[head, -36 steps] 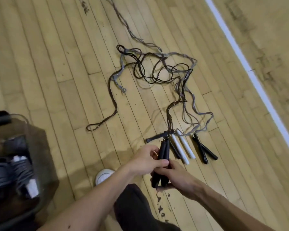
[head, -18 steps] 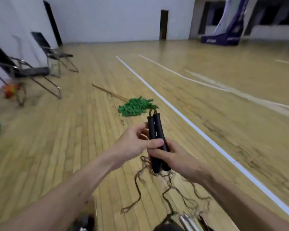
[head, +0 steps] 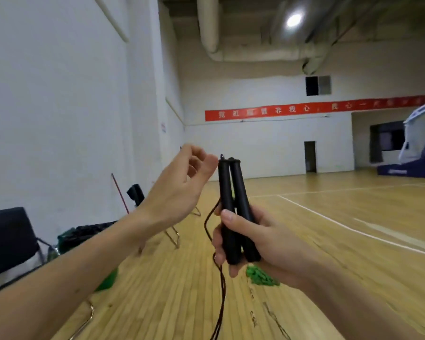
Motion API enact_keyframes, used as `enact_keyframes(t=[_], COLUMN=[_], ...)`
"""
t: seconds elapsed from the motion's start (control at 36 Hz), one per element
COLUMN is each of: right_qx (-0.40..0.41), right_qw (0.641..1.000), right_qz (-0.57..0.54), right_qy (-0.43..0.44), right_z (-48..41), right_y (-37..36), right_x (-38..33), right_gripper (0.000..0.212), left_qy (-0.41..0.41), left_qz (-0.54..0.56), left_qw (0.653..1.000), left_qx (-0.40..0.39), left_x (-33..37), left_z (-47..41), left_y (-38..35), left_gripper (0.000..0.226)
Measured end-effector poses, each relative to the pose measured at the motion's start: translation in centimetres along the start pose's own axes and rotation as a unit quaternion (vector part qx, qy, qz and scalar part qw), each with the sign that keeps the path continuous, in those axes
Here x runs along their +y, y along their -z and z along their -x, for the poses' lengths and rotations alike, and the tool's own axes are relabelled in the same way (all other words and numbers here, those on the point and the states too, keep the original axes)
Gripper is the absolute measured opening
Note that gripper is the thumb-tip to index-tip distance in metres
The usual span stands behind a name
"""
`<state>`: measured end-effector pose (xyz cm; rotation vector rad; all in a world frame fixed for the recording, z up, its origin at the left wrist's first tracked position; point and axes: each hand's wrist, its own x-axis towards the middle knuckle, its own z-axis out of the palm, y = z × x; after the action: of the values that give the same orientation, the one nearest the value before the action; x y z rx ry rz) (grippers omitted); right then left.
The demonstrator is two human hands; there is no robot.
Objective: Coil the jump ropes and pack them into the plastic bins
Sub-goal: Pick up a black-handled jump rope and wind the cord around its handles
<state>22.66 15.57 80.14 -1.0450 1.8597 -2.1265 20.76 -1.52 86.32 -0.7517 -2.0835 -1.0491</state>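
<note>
Two black handles [head: 233, 204] are gripped upright, side by side, in the right hand [head: 260, 244], fingers [head: 217, 244] curled round. The left hand [head: 179, 190] is loosely curled beside their tops, empty.

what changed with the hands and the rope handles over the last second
The left hand let go of the black handles and now sits beside their tops, fingers loosely curled. The handles came up from near the floor to stand upright at chest height, and the view tipped up from the floor to the hall. The right hand still grips both handles together, with the cord hanging below.
</note>
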Motion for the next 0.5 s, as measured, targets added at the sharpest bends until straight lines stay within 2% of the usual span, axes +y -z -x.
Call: enact_keyframes(t=[0.06, 0.17, 0.22, 0.31, 0.39, 0.5], right_qx=[-0.005, -0.003, 0.007, 0.023, 0.035, 0.028], right_qw=[1.0, 0.999, 0.999, 0.999, 0.999, 0.997], right_qz=[0.018, 0.04, 0.043, 0.036, 0.02, -0.011], right_qy=[0.01, 0.009, 0.0, -0.01, -0.033, -0.07], right_z=[1.4, 3.9, 5.0, 6.7, 8.0, 9.8], right_y=[-0.7, -1.8, -2.2, -2.5, -2.5, -2.9], right_x=[-2.2, -5.3, -6.2, -6.8, -6.6, -5.7], right_gripper=[0.054, 0.048, 0.047, 0.052, 0.062, 0.068], left_qy=[-0.035, -0.07, -0.091, -0.138, -0.17, -0.163], left_qz=[0.004, 0.06, 0.067, 0.047, 0.004, -0.025], left_qw=[0.999, 0.994, 0.99, 0.986, 0.982, 0.982], left_qx=[0.012, -0.063, -0.083, -0.075, -0.077, -0.093], left_x=[2.6, 6.5, 8.0, 9.4, 9.9, 9.9], left_z=[-0.7, -1.3, -1.1, -0.8, -0.1, 1.6], left_y=[0.6, 0.2, -0.3, -1.0, -1.0, -1.1], left_gripper=[0.04, 0.049, 0.046, 0.039, 0.043, 0.044])
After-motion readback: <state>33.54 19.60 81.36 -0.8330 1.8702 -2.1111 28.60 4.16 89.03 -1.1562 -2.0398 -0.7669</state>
